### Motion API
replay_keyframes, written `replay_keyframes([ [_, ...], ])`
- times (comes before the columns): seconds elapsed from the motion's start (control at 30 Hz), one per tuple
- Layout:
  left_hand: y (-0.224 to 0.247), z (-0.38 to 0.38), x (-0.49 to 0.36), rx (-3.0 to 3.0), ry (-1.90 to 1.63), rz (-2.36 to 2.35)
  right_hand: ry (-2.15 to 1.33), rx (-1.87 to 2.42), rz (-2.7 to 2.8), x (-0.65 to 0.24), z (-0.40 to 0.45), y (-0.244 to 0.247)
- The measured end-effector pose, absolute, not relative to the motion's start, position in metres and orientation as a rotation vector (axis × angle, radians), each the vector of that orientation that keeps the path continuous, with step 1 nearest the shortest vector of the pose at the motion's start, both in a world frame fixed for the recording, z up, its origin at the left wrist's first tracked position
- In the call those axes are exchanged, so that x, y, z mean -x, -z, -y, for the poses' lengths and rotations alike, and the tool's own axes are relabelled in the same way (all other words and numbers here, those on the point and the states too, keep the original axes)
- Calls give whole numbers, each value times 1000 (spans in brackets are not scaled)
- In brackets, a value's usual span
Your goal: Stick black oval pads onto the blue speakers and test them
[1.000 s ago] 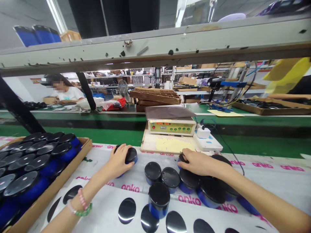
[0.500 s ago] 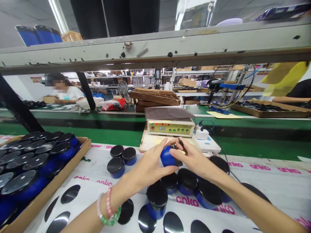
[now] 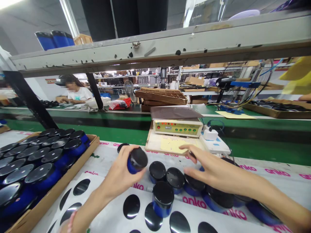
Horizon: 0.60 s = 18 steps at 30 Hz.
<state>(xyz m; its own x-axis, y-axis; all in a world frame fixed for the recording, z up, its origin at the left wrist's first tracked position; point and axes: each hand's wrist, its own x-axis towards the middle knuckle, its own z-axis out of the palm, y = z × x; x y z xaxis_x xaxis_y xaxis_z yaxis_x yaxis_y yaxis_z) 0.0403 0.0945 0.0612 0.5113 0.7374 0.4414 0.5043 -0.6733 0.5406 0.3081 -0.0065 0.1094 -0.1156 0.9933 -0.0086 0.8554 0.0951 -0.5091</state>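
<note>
printed sheeting [image 3: 293,185] crosses the lower frame; centre-left, the left hand [image 3: 121,171] grasps a black-topped canister [image 3: 139,158]; centre-right, whether the right hand [image 3: 207,165] grips a half-hidden dark sliver [image 3: 192,155] i cannot tell.

A: What room does the left hand [image 3: 127,166] have?
B: A bare strip of printed sheet [image 3: 107,153] runs between it and the carton wall [image 3: 75,170]. One partly hidden can [image 3: 121,147] stands just behind its fingers.
A: And towards the right hand [image 3: 206,165]?
B: There's an open gap beside the held can [image 3: 139,158], but three upright cans [image 3: 157,171] crowd the bench below.
A: Straight ahead?
B: The control box [image 3: 178,128] blocks that, with a white power strip [image 3: 216,145] on its right. A shelf beam [image 3: 160,48] spans overhead.
A: Under the right forearm?
B: More close-packed cans [image 3: 217,198]. Nearer the person, flat discs [image 3: 131,206] lie low enough to pass over.
</note>
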Motion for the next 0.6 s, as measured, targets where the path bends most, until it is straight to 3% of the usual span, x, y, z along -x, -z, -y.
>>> replay_keyframes([
  [0.1, -38, -102, -14, -2542, -777, -1093, -637, 1964, 2201, -315, 13, -93],
  [0.23, -21, -106, -9, -2736, -582, -1099, -417, 1947, 2331, -310, 11, -73],
  [0.33, -32, -104, -29, -2807, -473, -1001, -299, 1963, 2302, -313, -3, -68],
  [0.5, -56, -112, -78, -2814, -129, -453, -122, 2004, 2251, -330, -34, -62],
  [0.6, -58, -130, -104, -2784, -106, -384, -74, 1992, 2246, -331, -33, -63],
])
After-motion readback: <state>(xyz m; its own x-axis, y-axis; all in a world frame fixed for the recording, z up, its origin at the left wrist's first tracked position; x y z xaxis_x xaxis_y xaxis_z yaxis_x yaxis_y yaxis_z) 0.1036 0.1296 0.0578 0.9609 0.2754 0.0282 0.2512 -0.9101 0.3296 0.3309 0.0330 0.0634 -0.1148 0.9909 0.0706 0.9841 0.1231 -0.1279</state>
